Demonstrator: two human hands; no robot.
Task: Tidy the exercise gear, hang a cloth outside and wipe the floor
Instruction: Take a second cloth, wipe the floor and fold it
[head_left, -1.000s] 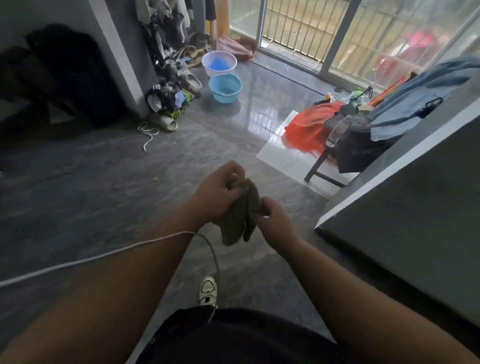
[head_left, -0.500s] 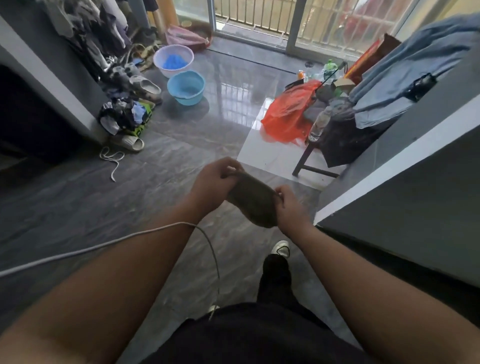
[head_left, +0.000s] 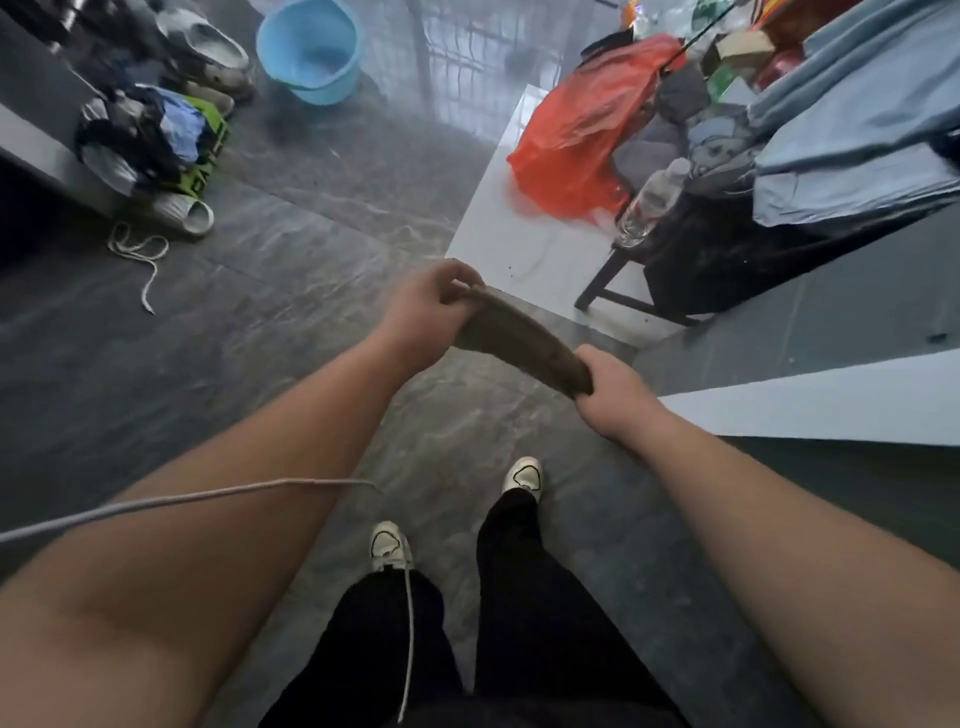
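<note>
Cloth (head_left: 522, 343) now stretched longer, one cloth, two hands gripping ends

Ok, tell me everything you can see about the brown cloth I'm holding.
The dull brown fabric cloth is pulled into a long, narrow band, slanting from upper left down to lower right. The left hand pinches its upper end and the right hand has a closed grip on its lower end. It hangs in the air above the dark grey marbled floor, touching only the hands.

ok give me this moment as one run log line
left hand: gripping cloth | right hand: gripping other end | cloth: stretched between hands, above floor
</note>
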